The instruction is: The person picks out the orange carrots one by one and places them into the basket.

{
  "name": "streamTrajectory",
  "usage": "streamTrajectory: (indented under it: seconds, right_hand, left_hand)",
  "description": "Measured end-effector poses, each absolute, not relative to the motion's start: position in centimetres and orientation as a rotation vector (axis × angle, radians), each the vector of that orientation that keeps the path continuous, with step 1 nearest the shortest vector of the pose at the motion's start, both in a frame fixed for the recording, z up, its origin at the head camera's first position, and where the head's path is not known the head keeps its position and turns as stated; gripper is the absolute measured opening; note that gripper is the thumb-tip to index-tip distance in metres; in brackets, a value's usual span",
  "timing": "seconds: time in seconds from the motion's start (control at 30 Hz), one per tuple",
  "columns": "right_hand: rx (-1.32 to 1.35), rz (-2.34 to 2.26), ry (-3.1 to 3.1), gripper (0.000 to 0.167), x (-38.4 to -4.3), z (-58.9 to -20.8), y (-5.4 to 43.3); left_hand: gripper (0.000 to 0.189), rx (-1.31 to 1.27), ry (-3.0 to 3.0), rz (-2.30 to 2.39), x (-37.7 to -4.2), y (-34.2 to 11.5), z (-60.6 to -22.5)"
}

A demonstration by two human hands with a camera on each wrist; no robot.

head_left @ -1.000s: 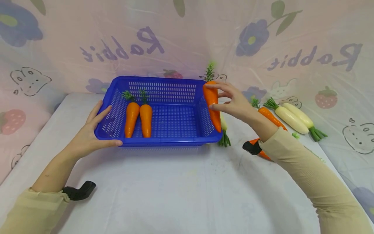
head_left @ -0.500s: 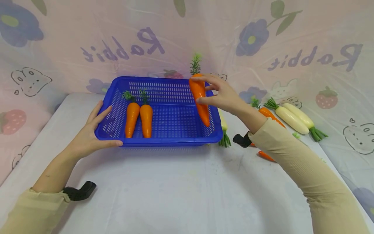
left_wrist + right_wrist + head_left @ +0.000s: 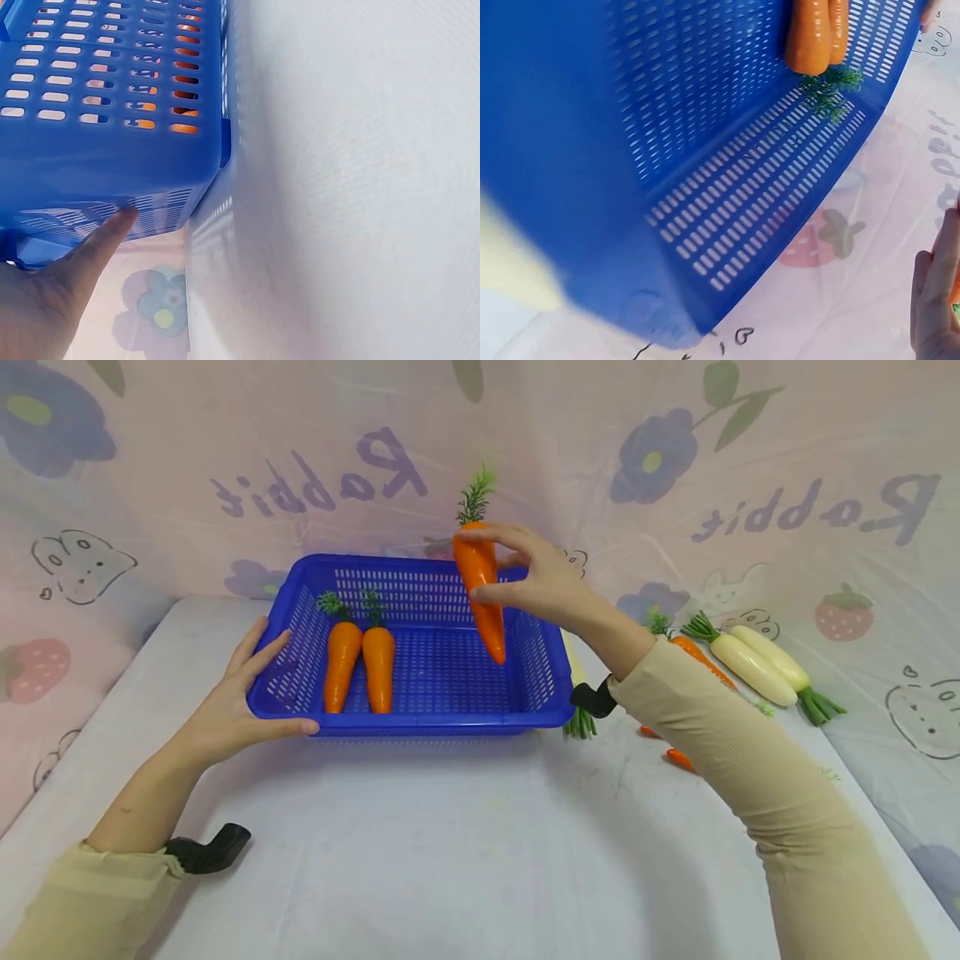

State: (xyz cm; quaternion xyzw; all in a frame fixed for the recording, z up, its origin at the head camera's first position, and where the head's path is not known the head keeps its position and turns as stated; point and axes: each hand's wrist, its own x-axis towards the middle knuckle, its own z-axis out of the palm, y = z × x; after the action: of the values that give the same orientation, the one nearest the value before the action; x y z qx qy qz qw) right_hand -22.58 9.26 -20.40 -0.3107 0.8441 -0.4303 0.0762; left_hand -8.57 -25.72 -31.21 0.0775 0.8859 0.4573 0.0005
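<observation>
Clock positions are read in the head view from the middle of the basket (image 3: 427,720).

Right hand (image 3: 551,583): fingers bent, grip part-closed. Thumb and fingers pinch a carrot (image 3: 474,564) near its thick end. The carrot is held over the basket, between 1 and 2 o'clock, tilted, its green tuft toward 12 and its tip between 5 and 6. Contact between tip and basket cannot be determined. In the right wrist view only a sliver of orange shows beside the fingers.

Left hand (image 3: 225,714): fingers straight and spread wide, placed against the basket's 9 o'clock end, with the thumb on the near rim at 8. The left wrist view shows one digit touching the slotted wall.

Basket: upright on the white table (image 3: 450,843). Two carrots (image 3: 342,664) lie side by side inside, between 8 and 9 o'clock, tufts toward 12.

Outside, at 3 o'clock, a radish (image 3: 582,725) lies just beside the basket, partly hidden. Well beyond it in the same direction are two radishes (image 3: 750,668), side by side with leaves at opposite ends. Loose carrots (image 3: 680,760), between 3 and 4, are largely covered by the right sleeve (image 3: 810,827).
</observation>
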Motion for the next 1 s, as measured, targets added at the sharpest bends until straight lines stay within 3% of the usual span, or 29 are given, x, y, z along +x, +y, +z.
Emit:
streamTrajectory:
  seconds: [0.67, 1.0]
  right_hand:
    - [-1.078, -1.334, 2.370, 0.061, -25.0, -22.8, 4.4]
    - [-0.917, -1.196, 2.363, 0.059, -25.0, -25.9, 2.9]
  left_hand:
    - [0.107, 0.243, 2.785, 1.433, -8.5, -25.7, -31.1]
    - [0.108, 0.245, 2.774, 1.447, -8.5, -25.8, -31.1]
